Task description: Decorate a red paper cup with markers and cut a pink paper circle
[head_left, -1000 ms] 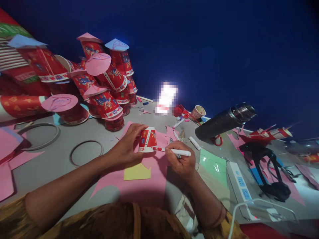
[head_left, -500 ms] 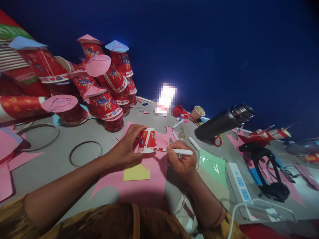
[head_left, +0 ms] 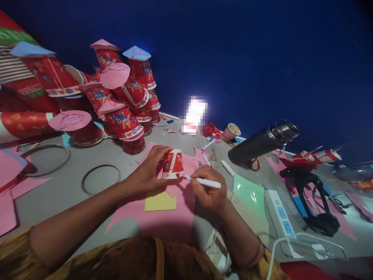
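A small red paper cup [head_left: 173, 164] stands upside down on a pink paper sheet [head_left: 163, 217] on the grey table. My left hand [head_left: 147, 173] is wrapped round the cup's left side and presses it onto the sheet. My right hand [head_left: 208, 188] is closed on a white marker [head_left: 204, 181], whose red tip touches the paper at the cup's lower right rim. A yellow paper piece [head_left: 159, 201] lies on the pink sheet just in front of the cup.
A pile of red paper cups with pink and blue paper discs [head_left: 116, 97] fills the back left. Two wire rings [head_left: 100, 179] lie at left. A dark flask [head_left: 262, 144], a white power strip [head_left: 281, 217], a green sheet [head_left: 250, 194], loose markers and a black stand [head_left: 314, 198] are at right.
My right hand has shifted slightly left and down, bringing the marker tip along the cup's rim. The left hand and cup have stayed put.
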`<state>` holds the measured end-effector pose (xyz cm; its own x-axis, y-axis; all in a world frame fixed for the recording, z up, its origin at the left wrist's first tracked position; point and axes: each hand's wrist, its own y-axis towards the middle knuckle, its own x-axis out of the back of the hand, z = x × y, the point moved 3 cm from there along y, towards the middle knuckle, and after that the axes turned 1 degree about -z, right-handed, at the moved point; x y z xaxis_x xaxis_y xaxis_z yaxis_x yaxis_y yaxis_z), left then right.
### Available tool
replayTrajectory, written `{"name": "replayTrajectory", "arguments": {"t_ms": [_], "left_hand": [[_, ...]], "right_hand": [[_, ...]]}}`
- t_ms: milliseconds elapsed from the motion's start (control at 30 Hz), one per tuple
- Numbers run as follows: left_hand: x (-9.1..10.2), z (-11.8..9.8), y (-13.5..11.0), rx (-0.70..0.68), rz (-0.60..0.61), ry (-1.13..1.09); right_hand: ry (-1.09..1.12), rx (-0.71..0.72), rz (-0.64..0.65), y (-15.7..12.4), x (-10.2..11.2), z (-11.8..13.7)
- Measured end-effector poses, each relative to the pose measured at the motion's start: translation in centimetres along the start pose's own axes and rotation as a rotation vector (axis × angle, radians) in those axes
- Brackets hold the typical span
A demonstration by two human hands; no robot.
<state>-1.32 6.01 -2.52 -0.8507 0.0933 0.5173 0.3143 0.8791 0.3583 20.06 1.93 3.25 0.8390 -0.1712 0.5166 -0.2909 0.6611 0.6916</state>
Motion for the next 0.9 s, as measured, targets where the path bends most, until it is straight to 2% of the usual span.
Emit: {"name": "replayTrajectory", "arguments": {"t_ms": [333,533,733,900], "left_hand": [[0.01,0.05,-0.03,0.015,0.010,0.000],[0.11,0.09,-0.07,-0.023,0.005,0.002],[0.11,-0.01,0.00,0.003,0.025,0.017],[0.07,0.17,-0.02,-0.015,0.013,-0.001]], "right_hand": [[0.008,0.002,0.036,0.24,0.27,0.00],[0.015,0.039,0.058,0.27,0.11,-0.05],[0.023,0.018,0.013,0.60,0.88,-0.01],[0.046,0.047,0.083,0.59,0.53,-0.04]]}}
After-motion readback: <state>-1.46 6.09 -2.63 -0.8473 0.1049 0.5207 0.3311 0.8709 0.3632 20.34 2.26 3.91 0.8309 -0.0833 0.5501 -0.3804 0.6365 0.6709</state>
